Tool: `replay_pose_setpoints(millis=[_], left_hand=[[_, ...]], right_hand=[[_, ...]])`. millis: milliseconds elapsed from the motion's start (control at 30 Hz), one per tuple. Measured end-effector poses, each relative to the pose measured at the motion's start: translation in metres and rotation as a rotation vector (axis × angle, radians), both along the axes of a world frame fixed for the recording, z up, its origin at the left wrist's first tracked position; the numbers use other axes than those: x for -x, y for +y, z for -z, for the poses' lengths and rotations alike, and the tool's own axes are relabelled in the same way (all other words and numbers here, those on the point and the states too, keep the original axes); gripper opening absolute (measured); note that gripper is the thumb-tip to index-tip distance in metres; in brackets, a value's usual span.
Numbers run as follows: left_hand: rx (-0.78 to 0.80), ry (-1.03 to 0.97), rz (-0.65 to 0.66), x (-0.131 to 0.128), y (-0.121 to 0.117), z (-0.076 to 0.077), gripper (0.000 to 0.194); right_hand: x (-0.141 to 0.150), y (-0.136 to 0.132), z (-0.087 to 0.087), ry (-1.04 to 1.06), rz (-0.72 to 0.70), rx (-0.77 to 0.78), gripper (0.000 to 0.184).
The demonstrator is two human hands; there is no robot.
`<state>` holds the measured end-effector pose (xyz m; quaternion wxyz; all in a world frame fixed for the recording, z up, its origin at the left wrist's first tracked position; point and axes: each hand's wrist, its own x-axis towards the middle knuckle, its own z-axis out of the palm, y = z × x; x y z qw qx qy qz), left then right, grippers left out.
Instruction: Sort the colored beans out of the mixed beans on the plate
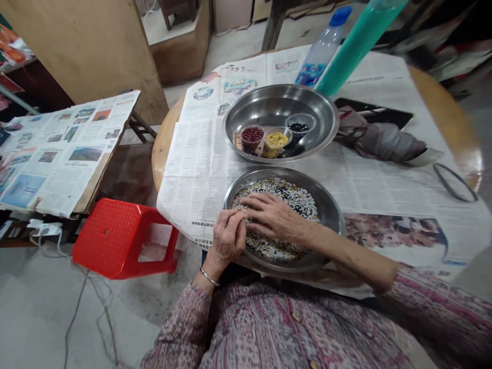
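Observation:
A shallow steel basin (333,215) in front of me holds a mix of white, black and yellow grains or beans (303,197). My right hand (274,218) reaches over the mix with its fingers stretched out toward the left rim. At that rim is my left hand (227,237), its fingers curled and pressed together close to the right fingertips; whatever it pinches is hidden. Behind stands a second steel basin (265,102) with three clear cups: one of dark red beans (252,135), one of yellow beans or grains (275,141), and one of black beans (299,127).
Newspaper (192,179) covers the round table. Behind the far basin stand a blue-capped bottle (321,51) and a tall green container (357,46). A grey cloth bundle (384,138) lies at right. A red stool (115,238) and a newspaper-covered side table (65,148) are at left.

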<state>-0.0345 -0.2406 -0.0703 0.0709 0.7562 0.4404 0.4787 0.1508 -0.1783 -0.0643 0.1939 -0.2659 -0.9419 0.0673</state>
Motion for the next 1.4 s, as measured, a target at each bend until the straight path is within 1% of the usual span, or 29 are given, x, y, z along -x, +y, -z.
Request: replay_pose_setpoints(millis=[167,267,333,400,500,567,633,700,767,833,867,933,1067,1133,1233,1333,1400], left_hand=[[0.001,0.001,0.0,0.0,0.0,0.001,0.017],[0.007,-0.009,0.003,0.0,0.0,0.002,0.017],[0.007,-0.017,0.009,0.0,0.0,0.002,0.017],[0.007,-0.024,0.013,0.0,0.0,0.002,0.017],[0.016,-0.019,0.016,0.0,-0.001,0.001,0.018],[0.022,-0.013,0.017,0.0,-0.001,0.001,0.018],[0.026,-0.01,0.014,0.0,-0.001,0.001,0.018],[0.025,-0.011,0.008,0.0,-0.001,0.002,0.018],[0.017,-0.012,0.006,0.0,0.0,0.003,0.017],[0.004,-0.014,0.009,0.0,0.0,0.003,0.017],[0.0,-0.015,0.011,0.0,0.001,0.003,0.018],[0.001,-0.016,0.015,0.0,0.0,0.003,0.018],[0.021,-0.021,0.017,0.0,0.0,0.004,0.018],[0.027,-0.023,0.016,0.0,-0.001,0.005,0.018],[0.031,-0.019,0.02,0.001,-0.001,0.005,0.017],[0.049,-0.002,0.013,0.001,-0.001,0.004,0.018],[0.054,0.005,0.006,0.001,-0.001,0.004,0.018]], right_hand=[[-0.03,0.025,0.0,-0.083,0.24,-0.03,0.032],[-0.051,0.022,0.002,-0.094,0.335,-0.018,0.034],[-0.06,0.01,0.003,-0.049,0.335,0.013,0.033],[-0.063,-0.007,0.002,0.03,0.29,0.076,0.029],[-0.057,-0.033,-0.003,0.166,0.192,0.191,0.025],[-0.052,-0.041,-0.007,0.237,0.164,0.234,0.025],[-0.05,-0.036,-0.01,0.276,0.209,0.231,0.025],[-0.051,-0.021,-0.01,0.27,0.312,0.187,0.025],[-0.05,-0.002,-0.006,0.206,0.406,0.119,0.028],[-0.046,0.011,-0.003,0.098,0.456,0.059,0.034],[-0.043,0.013,-0.001,0.038,0.458,0.04,0.036],[-0.037,0.008,0.0,-0.055,0.431,0.021,0.036],[-0.039,-0.024,-0.003,-0.121,0.395,0.027,0.025],[-0.046,-0.041,-0.005,-0.097,0.373,0.072,0.02],[-0.049,-0.06,-0.007,0.011,0.281,0.199,0.019],[-0.038,-0.07,-0.006,0.113,0.197,0.316,0.026],[-0.025,-0.07,-0.005,0.147,0.137,0.361,0.029]])
